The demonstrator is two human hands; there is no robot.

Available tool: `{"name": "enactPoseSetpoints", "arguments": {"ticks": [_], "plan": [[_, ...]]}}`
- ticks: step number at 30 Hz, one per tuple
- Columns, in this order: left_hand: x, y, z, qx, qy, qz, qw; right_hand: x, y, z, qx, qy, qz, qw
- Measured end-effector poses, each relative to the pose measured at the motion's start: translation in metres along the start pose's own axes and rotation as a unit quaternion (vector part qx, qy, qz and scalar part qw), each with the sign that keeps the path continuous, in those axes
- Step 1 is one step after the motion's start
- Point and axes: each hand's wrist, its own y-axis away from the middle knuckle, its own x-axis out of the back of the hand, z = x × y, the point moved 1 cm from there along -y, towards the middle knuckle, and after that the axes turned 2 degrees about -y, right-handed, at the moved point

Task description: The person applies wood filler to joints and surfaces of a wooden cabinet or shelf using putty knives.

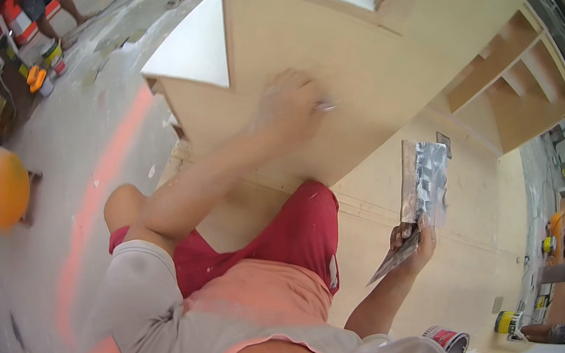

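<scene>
Filling a plywood cabinet panel by hand.
Left hand (293, 104), frame centre-top, is pressing a small blurred tool (325, 105) against the cabinet side panel (354, 67), fingers closed round it. Right hand (413, 240), lower right, is clamping a putty-smeared flat board (424, 181) and a scraper (394, 262). Panel is showing mostly bare wood; progress is looking early, extent unclear.

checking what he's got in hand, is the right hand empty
No, the right hand holds a flat metal trowel and a putty knife, while the left hand presses on the cabinet panel.
</scene>
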Motion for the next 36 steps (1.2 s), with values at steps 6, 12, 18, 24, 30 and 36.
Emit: {"name": "enactPoseSetpoints", "arguments": {"ticks": [6, 12, 18, 24, 30, 36], "plan": [[0.088, 0.111, -0.211, 0.369, -0.284, -0.243, 0.851, 0.003, 0.000, -0.005, 0.019, 0.041, 0.018, 0.999], [0.284, 0.165, -0.315, 0.481, -0.315, -0.112, 0.811, -0.023, 0.012, -0.004, 0.036, 0.077, 0.013, 0.996], [0.344, 0.118, -0.243, 0.541, -0.407, -0.028, 0.736, -0.028, 0.027, -0.018, 0.045, 0.059, -0.011, 0.997], [0.392, 0.158, -0.266, 0.591, -0.109, 0.119, 0.790, -0.037, 0.036, -0.026, 0.040, 0.065, -0.034, 0.996], [0.374, 0.164, -0.253, 0.565, -0.143, 0.062, 0.810, -0.053, 0.049, -0.046, 0.048, 0.129, -0.012, 0.990], [0.215, 0.057, -0.055, 0.317, 0.214, -0.216, 0.898, -0.045, 0.054, -0.059, -0.004, 0.135, -0.108, 0.985]]}}
